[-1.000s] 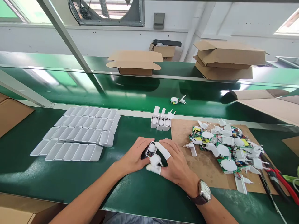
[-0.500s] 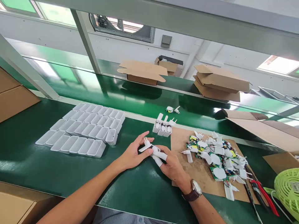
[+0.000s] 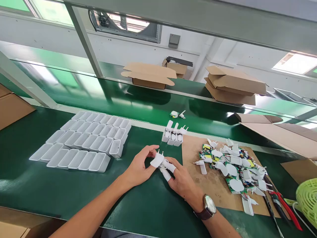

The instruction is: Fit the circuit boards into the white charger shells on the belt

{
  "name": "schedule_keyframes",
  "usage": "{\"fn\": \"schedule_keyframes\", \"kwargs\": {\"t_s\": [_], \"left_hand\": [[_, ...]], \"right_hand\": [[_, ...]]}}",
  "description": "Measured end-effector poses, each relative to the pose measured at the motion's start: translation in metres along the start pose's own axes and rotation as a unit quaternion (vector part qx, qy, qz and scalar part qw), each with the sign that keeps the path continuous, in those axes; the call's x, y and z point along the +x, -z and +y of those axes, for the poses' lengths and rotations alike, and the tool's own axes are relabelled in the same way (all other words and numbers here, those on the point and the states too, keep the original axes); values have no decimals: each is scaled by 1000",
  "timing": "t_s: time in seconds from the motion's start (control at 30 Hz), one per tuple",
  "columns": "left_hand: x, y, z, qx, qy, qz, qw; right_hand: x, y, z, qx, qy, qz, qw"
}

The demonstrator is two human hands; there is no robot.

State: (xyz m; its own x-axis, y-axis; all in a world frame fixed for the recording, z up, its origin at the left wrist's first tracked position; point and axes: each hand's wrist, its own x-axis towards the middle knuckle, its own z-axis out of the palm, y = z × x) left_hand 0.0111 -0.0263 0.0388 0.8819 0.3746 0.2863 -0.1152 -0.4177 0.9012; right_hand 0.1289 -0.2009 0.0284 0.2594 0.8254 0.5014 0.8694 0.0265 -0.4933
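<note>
Between my two hands is a white two-pin plug part (image 3: 157,160), its flat face turned up and its pins pointing away from me. My left hand (image 3: 140,167) pinches it from the left with the thumb and curled fingers. My right hand (image 3: 182,180) grips it from the right, with white finger cots on some fingers and a watch on the wrist. What lies under the plug part is mostly hidden by my fingers. Just beyond my hands stand several filled white charger housings (image 3: 172,136), with plug parts sticking out of their tops.
Rows of open white housings (image 3: 86,140) stand at left. On a cardboard sheet (image 3: 195,185) at right lie piled circuit boards with plug parts (image 3: 232,168), beside red-handled pliers (image 3: 288,210) and a green fan (image 3: 308,200). A loose board (image 3: 174,114) lies on the far green surface.
The white plug part has turned in my hands, so its flat face now shows more. My fingers have shifted around it. The whole view has moved slightly.
</note>
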Motion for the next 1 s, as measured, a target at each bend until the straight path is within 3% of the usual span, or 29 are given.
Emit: {"fn": "schedule_keyframes", "kwargs": {"t_s": [0.2, 0.33, 0.47, 0.57, 0.67, 0.73, 0.8, 0.9, 1.0], "left_hand": [[2, 0, 4, 4, 27, 18, 999], [1, -1, 3, 11, 67, 12, 998], [-1, -1, 1, 22, 67, 6, 997], [-5, -2, -1, 44, -4, -4, 999], [-7, -8, -2, 103, -113, -2, 988], [-7, -13, -2, 139, -165, 38, 976], [-7, -17, -1, 164, -191, 68, 965], [-5, -19, 2, 185, -208, 77, 957], [-7, -18, 4, 221, -215, 79, 948]], "right_hand": [[1, 0, 0, 7, -38, -12, 999], [1, -1, -2, -22, -7, -22, 999], [2, -4, 1, 41, -22, 3, 999], [5, -6, 2, 198, -142, 49, 969], [8, -6, 0, 368, -281, 22, 886], [11, -5, -3, 437, -326, -4, 838], [13, -5, -6, 473, -340, -9, 813], [14, -5, -7, 470, -344, -15, 812], [14, -7, -9, 413, -316, 15, 854]]}}
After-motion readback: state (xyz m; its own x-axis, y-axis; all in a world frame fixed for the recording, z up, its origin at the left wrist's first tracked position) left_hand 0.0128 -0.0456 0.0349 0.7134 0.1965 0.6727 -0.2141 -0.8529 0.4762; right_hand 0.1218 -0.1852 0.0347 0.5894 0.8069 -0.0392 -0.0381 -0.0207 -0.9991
